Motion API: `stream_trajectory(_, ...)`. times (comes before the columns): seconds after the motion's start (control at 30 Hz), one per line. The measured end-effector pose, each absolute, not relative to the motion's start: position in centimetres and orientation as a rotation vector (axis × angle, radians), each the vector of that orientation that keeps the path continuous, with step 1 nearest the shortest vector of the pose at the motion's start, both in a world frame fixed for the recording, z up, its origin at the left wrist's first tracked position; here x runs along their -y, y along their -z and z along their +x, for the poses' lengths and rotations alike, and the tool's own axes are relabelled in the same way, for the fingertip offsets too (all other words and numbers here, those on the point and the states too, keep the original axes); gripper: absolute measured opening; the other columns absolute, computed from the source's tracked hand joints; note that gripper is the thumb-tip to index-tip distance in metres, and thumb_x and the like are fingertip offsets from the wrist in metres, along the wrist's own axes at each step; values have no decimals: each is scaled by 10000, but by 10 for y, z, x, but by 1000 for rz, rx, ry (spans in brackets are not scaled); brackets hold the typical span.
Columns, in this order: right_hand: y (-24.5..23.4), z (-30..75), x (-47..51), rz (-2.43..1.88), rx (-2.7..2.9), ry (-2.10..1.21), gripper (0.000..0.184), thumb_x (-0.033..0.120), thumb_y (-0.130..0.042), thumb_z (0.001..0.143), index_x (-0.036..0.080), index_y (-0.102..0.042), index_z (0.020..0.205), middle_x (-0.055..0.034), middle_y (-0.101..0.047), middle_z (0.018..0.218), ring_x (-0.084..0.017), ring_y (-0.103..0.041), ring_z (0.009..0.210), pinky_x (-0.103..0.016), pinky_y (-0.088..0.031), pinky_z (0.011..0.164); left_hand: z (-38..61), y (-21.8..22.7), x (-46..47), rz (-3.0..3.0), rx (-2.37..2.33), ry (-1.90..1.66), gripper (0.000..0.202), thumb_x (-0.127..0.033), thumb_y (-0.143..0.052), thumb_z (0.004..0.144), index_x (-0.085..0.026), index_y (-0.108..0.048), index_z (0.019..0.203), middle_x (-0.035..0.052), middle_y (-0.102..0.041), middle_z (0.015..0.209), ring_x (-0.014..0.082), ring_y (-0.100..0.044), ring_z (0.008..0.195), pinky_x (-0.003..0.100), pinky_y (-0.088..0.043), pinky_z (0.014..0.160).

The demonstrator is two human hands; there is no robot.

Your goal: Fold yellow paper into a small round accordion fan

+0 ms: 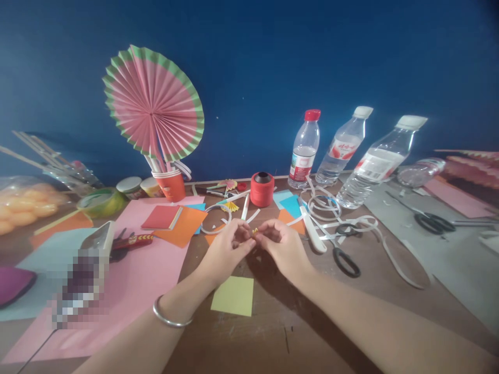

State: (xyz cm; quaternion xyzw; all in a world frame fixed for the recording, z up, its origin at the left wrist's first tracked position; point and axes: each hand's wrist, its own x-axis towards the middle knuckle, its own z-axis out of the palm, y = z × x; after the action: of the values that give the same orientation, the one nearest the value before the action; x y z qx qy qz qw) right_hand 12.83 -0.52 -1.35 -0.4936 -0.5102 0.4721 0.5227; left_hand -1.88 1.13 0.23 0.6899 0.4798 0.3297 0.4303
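Observation:
My left hand (228, 246) and my right hand (281, 243) meet over the middle of the brown table (273, 327). Between the fingertips of both hands sits a tiny yellow folded paper piece (254, 231), pinched from each side. My left wrist wears a silver bangle (167, 318). A yellow square of paper (233, 295) lies flat just below my hands. A red spool of thread (262, 188) stands right behind them.
A pink-and-green paper fan (154, 104) stands in an orange cup (171, 185) at the back. Three water bottles (304, 148) stand at the back right. Black scissors (343, 249) and white paper strips lie to the right. Pink sheets (128, 270), orange paper and a phone lie left.

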Motion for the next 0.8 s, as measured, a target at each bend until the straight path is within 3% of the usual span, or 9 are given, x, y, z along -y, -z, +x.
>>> stream_trajectory(0.13, 14, 129, 3, -1156, 1156, -1185, 111, 247, -576, 687, 174, -530, 758, -2, -587, 694, -128, -569, 616, -262, -466, 584, -17, -4, -10, 1717, -1098, -788, 149, -214, -498, 743, -202, -501, 891, 6, -601, 833, 139, -567, 777, 269, -446, 697)
stream_trajectory(0.33, 17, 129, 3, -1167, 1114, -1112, 90, 229, -566, 689, 179, -533, 755, 12, -573, 691, -111, -540, 610, -235, -440, 565, -19, -1, -12, 1750, -1183, -806, 143, -178, -499, 732, -193, -559, 861, -2, -609, 744, 134, -566, 691, 254, -437, 635)
stream_trajectory(0.63, 15, 129, 4, -1183, 1106, -1083, 89, 214, -518, 709, 180, -520, 791, -3, -543, 729, -108, -510, 601, -229, -442, 541, -20, -4, -12, 1797, -1218, -784, 217, -175, -506, 725, -218, -620, 905, -1, -651, 789, 138, -582, 705, 260, -442, 655)
stream_trajectory(0.8, 7, 131, 12, -1178, 1311, -886, 229, 154, -452, 736, 207, -521, 948, -45, -529, 952, -128, -527, 713, -247, -455, 596, -18, -1, -13, 1661, -1247, -841, 209, -206, -525, 716, -191, -608, 906, 20, -656, 783, 149, -606, 698, 260, -473, 626)
